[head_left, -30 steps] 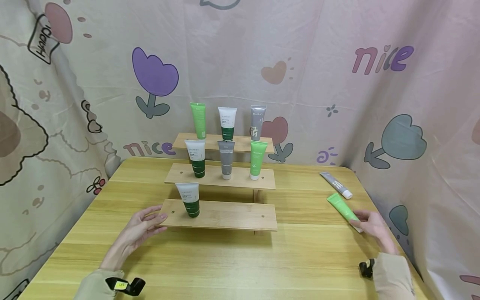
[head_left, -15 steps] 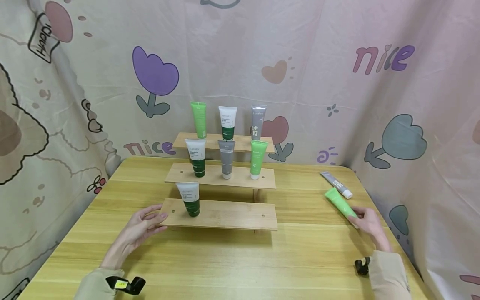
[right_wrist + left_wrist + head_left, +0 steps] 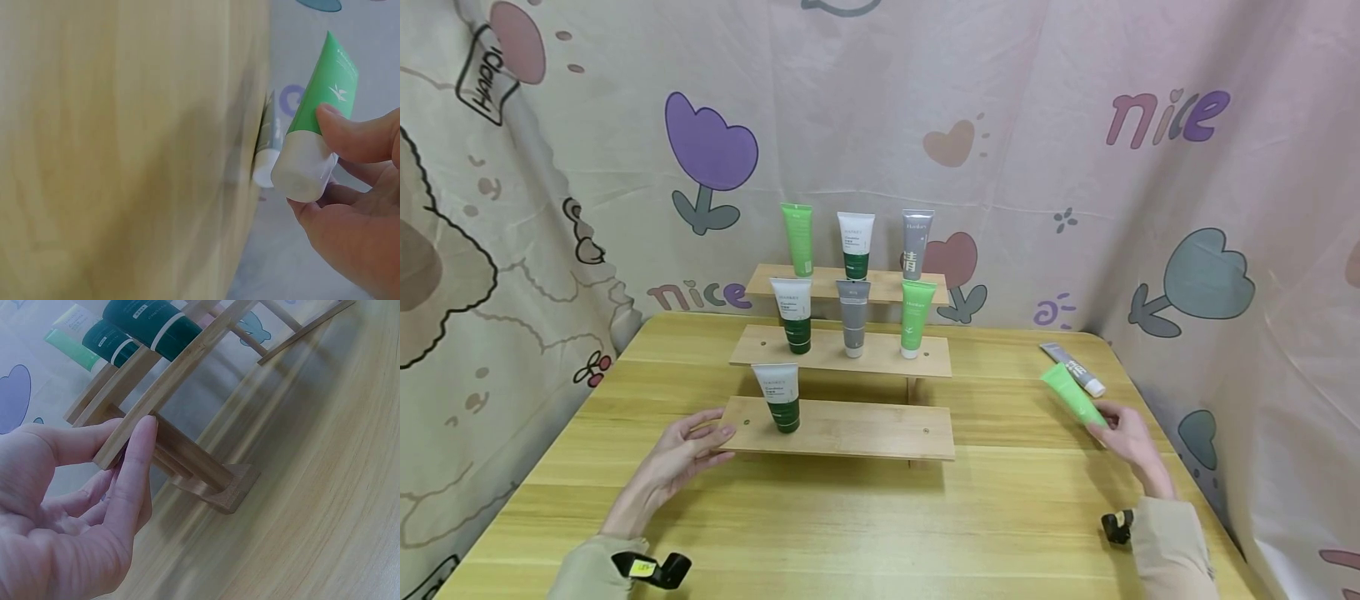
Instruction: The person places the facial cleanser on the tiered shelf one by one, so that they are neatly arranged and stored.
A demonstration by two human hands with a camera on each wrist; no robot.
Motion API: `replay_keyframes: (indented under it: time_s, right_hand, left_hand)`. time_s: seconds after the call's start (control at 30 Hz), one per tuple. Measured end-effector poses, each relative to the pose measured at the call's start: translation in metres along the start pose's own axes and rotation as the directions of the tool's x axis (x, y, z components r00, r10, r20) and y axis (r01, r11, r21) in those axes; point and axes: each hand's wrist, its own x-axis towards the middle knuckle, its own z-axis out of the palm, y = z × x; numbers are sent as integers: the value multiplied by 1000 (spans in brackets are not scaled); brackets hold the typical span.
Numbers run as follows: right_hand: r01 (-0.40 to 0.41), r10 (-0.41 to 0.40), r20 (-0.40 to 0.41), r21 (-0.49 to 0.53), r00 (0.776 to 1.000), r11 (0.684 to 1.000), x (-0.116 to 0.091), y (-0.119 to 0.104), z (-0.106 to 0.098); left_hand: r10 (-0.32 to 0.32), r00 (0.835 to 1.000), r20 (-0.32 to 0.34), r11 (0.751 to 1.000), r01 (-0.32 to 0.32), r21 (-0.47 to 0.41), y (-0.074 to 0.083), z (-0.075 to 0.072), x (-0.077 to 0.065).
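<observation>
My left hand (image 3: 688, 450) pinches the left end of the lowest shelf of a three-tier wooden display rack (image 3: 865, 432), thumb above and fingers below, as the left wrist view shows. On that shelf stands a white and dark green tube (image 3: 780, 400). My right hand (image 3: 1131, 442) holds a light green squeeze tube (image 3: 1067, 392) near its white cap (image 3: 303, 169), thumb on one side and fingers behind. The tube is tilted, its flat end pointing away from me. Just beyond it a grey tube (image 3: 1071, 367) with a white cap lies on the table.
Three tubes stand on the middle shelf (image 3: 880, 357), among them a grey one (image 3: 853, 321). Three more stand on the top shelf (image 3: 827, 283). A patterned curtain (image 3: 1015, 192) hangs behind and beside the wooden table (image 3: 1000, 517).
My right hand has lifted the green tube and moved it a little left and away from me, towards the grey tube. The left hand has stayed at the shelf end.
</observation>
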Motion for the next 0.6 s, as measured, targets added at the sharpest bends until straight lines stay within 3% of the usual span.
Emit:
replay_keyframes:
  time_s: [0.6]
  right_hand:
    - [34, -39, 29, 155, 999, 987, 6, -32, 9]
  left_hand:
    - [0, 1000, -2, 1000, 0, -7, 1, 1, -1]
